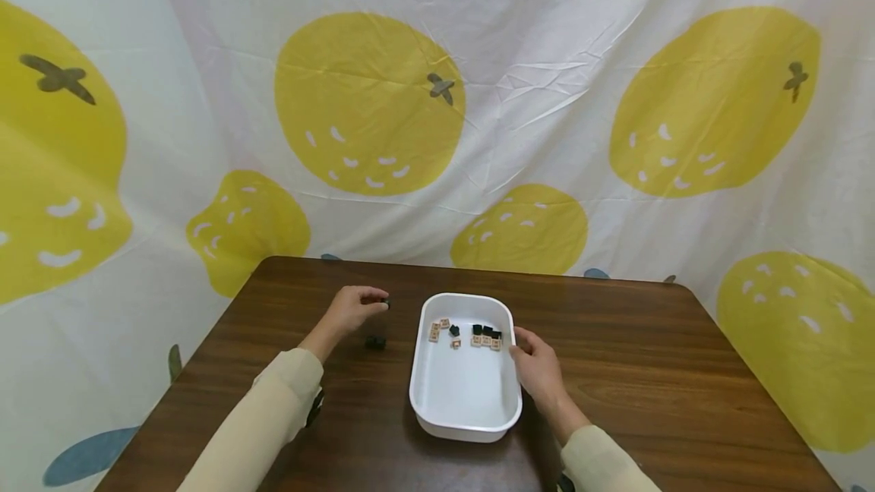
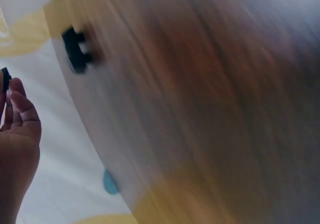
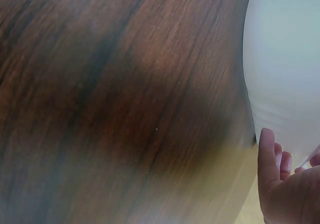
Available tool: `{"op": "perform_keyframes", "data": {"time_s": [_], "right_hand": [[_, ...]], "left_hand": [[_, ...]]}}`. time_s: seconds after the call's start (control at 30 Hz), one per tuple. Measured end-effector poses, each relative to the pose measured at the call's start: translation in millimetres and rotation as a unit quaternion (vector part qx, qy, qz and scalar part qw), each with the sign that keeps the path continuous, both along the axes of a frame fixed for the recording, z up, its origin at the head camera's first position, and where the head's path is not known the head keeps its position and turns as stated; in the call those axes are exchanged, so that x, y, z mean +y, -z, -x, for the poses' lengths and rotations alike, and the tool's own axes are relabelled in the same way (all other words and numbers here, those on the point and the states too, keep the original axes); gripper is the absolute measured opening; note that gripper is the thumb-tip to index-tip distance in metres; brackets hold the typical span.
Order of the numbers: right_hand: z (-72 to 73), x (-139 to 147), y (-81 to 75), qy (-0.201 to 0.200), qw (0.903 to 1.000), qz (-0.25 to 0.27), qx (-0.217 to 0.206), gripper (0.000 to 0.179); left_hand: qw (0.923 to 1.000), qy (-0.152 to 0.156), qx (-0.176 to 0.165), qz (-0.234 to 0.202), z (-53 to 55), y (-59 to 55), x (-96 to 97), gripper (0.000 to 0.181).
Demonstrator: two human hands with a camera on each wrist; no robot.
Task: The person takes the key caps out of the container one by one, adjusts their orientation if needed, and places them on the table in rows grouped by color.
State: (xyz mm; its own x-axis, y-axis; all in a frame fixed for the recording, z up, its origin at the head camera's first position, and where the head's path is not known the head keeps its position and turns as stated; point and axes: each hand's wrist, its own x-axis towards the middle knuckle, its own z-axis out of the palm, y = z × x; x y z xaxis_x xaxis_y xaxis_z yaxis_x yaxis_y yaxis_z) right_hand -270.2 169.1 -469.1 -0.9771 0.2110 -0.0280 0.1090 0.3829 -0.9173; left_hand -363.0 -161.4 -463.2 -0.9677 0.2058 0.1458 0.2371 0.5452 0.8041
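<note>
My left hand (image 1: 347,311) is over the left part of the table, thumb and fingertips pinching a small black block (image 2: 6,78). Just below it on the wood lie small black pieces (image 1: 374,342), close together. A white rectangular tray (image 1: 468,397) stands right of them. My right hand (image 1: 540,372) grips the tray's right rim, thumb at the edge and fingers against the outer wall. Inside the tray, toward the far end, are several small tan square pieces (image 1: 486,341) in a row, black blocks (image 1: 478,329) behind them, and more tan pieces (image 1: 434,332) at the left wall.
The dark brown wooden table (image 1: 636,370) extends to both sides of the tray. Behind its far edge hangs a white cloth (image 1: 533,97) printed with yellow lemons. Light sleeves (image 1: 263,412) cover both forearms.
</note>
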Motion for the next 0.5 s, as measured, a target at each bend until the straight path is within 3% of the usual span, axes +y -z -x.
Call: {"op": "perform_keyframes", "data": {"time_s": [0.27,0.5], "right_hand": [[-0.3,-1,0.4,0.000,1.0000,0.000,0.000,0.040],[-0.8,1,0.0,0.000,1.0000,-0.006,0.007,0.040]], "left_hand": [[0.9989,-0.018,-0.012,0.041,-5.8,14.2,-34.5,0.024],[0.9959,-0.003,-0.036,0.083,-12.1,26.1,-50.7,0.021]]}}
